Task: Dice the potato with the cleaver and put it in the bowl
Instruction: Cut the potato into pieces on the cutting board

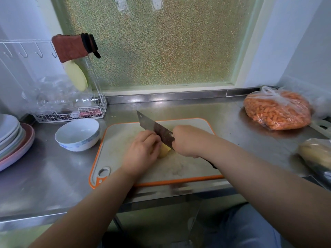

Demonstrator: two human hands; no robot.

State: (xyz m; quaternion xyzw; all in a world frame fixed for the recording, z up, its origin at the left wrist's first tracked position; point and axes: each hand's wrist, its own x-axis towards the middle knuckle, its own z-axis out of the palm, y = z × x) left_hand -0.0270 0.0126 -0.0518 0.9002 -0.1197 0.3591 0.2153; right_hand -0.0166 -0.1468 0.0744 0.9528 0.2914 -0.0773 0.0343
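The potato [164, 151] is a pale yellow, peeled-looking lump sitting mid cutting board [123, 140], and only a small bit of it shows because the left hand [141, 152] is curled over it, fingers tucked and pinning it down. The right hand [185, 141] is wrapped around the cleaver [155, 128] handle, blade tilted with the heel on the potato right next to the left knuckles (close enough to make me nervous). So I'd say we're in the early slicing part, no dice visible on the board yet. Next move looks like pushing the blade straight down and shuffling the left fingers back a touch before each cut. The bowl [77, 134] sits empty-looking on the steel bench [53, 169] just left of the board, beside a stack of plates [12, 138].
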